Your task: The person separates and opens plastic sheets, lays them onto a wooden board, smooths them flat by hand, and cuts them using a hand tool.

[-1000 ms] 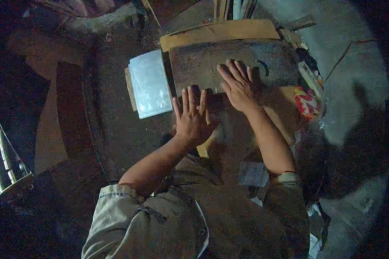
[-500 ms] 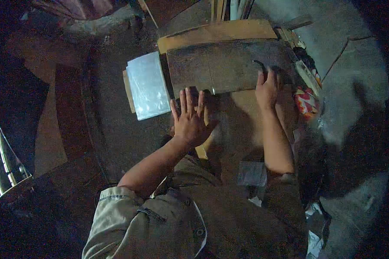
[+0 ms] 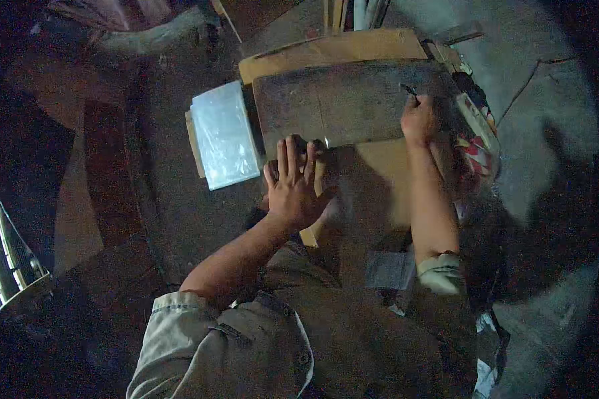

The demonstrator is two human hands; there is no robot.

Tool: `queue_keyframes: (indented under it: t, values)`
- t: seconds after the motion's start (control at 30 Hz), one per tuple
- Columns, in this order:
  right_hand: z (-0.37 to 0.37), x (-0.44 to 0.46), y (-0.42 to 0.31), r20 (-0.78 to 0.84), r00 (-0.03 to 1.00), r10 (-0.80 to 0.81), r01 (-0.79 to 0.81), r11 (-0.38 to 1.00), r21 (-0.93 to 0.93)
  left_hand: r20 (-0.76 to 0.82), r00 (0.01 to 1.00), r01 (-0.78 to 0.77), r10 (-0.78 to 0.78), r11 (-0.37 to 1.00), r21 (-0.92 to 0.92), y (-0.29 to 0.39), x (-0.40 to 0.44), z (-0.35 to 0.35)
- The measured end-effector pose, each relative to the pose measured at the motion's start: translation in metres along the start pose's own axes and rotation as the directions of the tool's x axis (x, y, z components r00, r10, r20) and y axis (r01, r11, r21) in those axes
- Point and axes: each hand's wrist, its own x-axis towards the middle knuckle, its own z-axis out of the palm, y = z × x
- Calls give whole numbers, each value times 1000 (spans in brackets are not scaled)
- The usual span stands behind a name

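Note:
My left hand (image 3: 293, 196) lies flat with its fingers spread, its fingertips at the near edge of a dark, worn flat board (image 3: 346, 100). Over the right part of that board, my right hand (image 3: 420, 123) is closed around a small, thin, dark object (image 3: 407, 89) whose tip sticks out past the fingers. Its exact kind is too small and dim to make out. Beneath and in front of the board lies brown cardboard (image 3: 393, 176), partly in shadow. A tan cardboard strip (image 3: 339, 50) shows along the board's far edge.
Left of the board is a stack of shiny clear plastic sheets or bags (image 3: 226, 136). A red-and-white printed packet (image 3: 474, 158) sits at the right edge. Another clear plastic piece (image 3: 387, 269) lies near my lap. Wooden sticks (image 3: 336, 16) stand at the back.
My right hand has moved slightly right and its fingers have closed around the thin dark object, which has shifted a little up and right. My left hand has stayed almost in place.

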Motion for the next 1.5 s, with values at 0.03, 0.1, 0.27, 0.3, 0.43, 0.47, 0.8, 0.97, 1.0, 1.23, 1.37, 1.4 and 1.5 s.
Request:
queue_keyframes:
  t: [0.03, 0.1, 0.27, 0.3, 0.43, 0.47, 0.8, 0.97, 1.0, 1.23, 1.37, 1.4, 1.5]
  values:
    - [-3, 0, -1, -31, 1000, 1, -1, 1000, 4, -15, 1000, -12, 12, 1000, -13, 0, 1, 2]
    - [-1, 7, 1, -52, 999, -16, 8, 991, -137, -63, 998, -19, 18, 1000, -16, -1, 2, 7]
    - [2, 33, -7, -8, 1000, -25, 25, 999, 46, -12, 1000, -6, 7, 1000, 22, -1, 2, 3]
    - [4, 39, -10, -73, 996, -58, 67, 989, 130, 5, 1000, -5, 5, 1000, 28, -2, 3, 3]
    - [-1, 54, -17, -275, 936, -219, 250, 965, 83, -23, 1000, -13, 13, 1000, 6, -1, 3, 1]
    - [-8, 52, -17, -227, 894, -385, 378, 923, -75, -29, 1000, -12, 12, 1000, 1, -1, 2, 2]
    - [18, 53, -6, -127, 983, -131, 163, 945, 285, 17, 1000, -9, 9, 1000, -16, -2, 2, -3]
    - [24, 56, -21, -79, 997, 5, -3, 1000, 24, 15, 1000, -14, 15, 999, -44, -5, 2, -2]
    - [26, 56, -19, -78, 997, 6, -5, 1000, 23, -8, 1000, -27, 27, 998, -49, -5, 2, -1]
    - [-15, -22, -54, 7, 965, -260, 239, 897, 371, 75, 997, 0, 4, 999, -44, -4, 1, -9]
    - [-22, -97, -63, 231, 764, -602, 561, 797, 224, -56, 998, -34, 35, 999, 17, -7, 1, 11]
    - [-23, -102, -68, 259, 742, -619, 627, 777, 59, -64, 998, -30, 29, 999, -11, -6, 1, 10]
    - [-19, -91, -71, 251, 729, -636, 652, 758, 28, -65, 997, -35, 31, 997, -73, -6, -1, -1]
